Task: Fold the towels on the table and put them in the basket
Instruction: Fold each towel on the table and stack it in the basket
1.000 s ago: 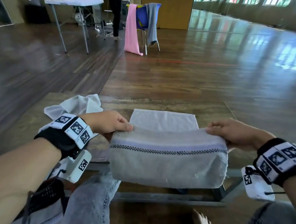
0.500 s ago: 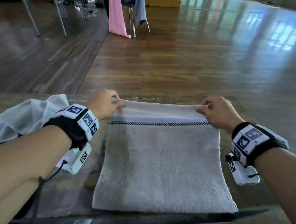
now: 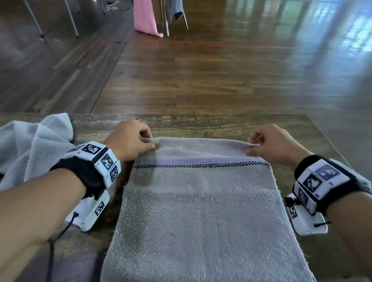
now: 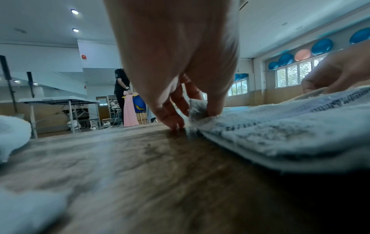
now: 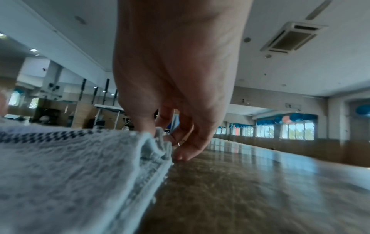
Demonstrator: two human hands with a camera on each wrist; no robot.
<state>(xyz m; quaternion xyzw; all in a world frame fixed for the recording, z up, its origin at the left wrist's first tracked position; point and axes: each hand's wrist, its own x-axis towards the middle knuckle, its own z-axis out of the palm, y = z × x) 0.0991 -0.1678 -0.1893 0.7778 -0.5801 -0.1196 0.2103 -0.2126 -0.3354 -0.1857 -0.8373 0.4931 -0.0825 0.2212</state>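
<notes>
The grey terry towel with a checked band (image 3: 204, 220) lies flat on the worn wooden surface (image 3: 205, 122), between the hands. Left hand (image 3: 130, 141) is at its far left corner, right hand (image 3: 268, 144) at its far right corner. The crumpled white cloth (image 3: 20, 147) lies on the surface left of the left hand.

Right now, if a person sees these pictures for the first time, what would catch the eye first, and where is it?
The grey towel fills the middle of the wooden table, folded over, its checked stripe near the far edge. The left hand and right hand each pinch one far corner of it. A crumpled white towel lies to its left on the table, and a pink cloth hangs from a chair across the floor.
</notes>
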